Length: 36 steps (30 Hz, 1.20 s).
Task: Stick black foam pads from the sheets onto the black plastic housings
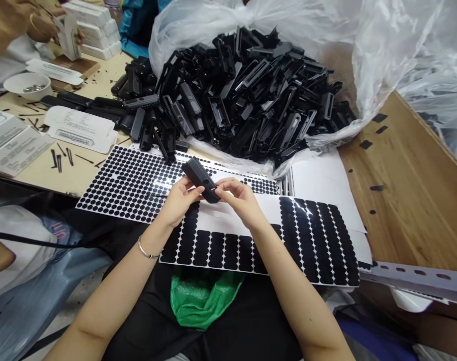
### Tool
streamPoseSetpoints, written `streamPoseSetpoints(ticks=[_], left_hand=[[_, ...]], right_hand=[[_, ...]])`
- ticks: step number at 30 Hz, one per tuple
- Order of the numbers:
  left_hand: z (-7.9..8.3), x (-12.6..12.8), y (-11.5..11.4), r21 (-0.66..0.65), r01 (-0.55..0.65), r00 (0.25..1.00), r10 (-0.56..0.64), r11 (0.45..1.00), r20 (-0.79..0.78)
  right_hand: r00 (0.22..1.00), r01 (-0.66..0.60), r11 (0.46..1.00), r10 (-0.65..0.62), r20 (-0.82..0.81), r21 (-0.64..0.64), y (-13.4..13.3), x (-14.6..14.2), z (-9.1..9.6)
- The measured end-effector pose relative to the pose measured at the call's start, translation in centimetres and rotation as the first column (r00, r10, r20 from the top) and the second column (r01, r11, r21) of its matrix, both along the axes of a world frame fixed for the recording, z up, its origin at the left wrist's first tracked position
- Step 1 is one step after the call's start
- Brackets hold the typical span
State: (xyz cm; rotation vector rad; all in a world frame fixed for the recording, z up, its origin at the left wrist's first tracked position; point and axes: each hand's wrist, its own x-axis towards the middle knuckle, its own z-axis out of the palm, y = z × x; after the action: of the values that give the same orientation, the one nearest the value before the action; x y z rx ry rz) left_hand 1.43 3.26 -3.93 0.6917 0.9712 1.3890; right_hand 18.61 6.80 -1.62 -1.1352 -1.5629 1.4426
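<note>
A clear bag (382, 45) spills a heap of black parts (247, 95) across the far side of the desk (412, 190), the heap leaning toward the near edge; a nudge from either arm could, I judge, send pieces sliding onto the pad sheets below. Two sheets lie near: a round-dot sheet (134, 183) at left and an oblong-pad sheet (314, 240) at right that overhangs the desk edge above the person's lap, so a shifted knee might tip it off. Over these, the left hand (178, 200) and right hand (241, 200) hold one black part (200, 179) between them, left fingers wrapped on its near end, right fingers pinched at its tip, perhaps on a small pad too tiny to make out. Pressed askew, such a pad would likely stick crooked. Far left, another person's hands (33, 25) work a white carton beside stacked boxes (96, 27), a small bowl (27, 85) and printed leaflets (81, 129). A green bag (202, 301) lies in the lap.
</note>
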Motion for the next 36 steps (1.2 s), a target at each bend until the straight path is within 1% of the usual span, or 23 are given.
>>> streamPoseSetpoints(ticks=[7, 14, 22, 36], left_hand=[[0.06, 0.01, 0.07, -0.010, -0.006, 1.000, 0.006, 1.000, 0.015], [0.00, 0.01, 0.03, 0.001, -0.010, 1.000, 0.010, 1.000, 0.007], [-0.11, -0.02, -0.02, -0.008, -0.003, 1.000, 0.003, 1.000, 0.009], [-0.12, -0.13, -0.13, -0.036, -0.007, 1.000, 0.007, 0.999, -0.004]], right_hand=[[1.000, 0.027, 0.999, -0.027, 0.005, 0.019, -0.15, -0.29, -0.16], [0.998, 0.052, 0.996, -0.053, 0.017, 0.074, -0.38, -0.53, -0.15], [0.996, 0.061, 0.994, -0.067, 0.059, 0.087, -0.53, -0.63, 0.05], [0.993, 0.105, 0.987, -0.111, 0.043, 0.120, -0.89, -0.92, -0.24]])
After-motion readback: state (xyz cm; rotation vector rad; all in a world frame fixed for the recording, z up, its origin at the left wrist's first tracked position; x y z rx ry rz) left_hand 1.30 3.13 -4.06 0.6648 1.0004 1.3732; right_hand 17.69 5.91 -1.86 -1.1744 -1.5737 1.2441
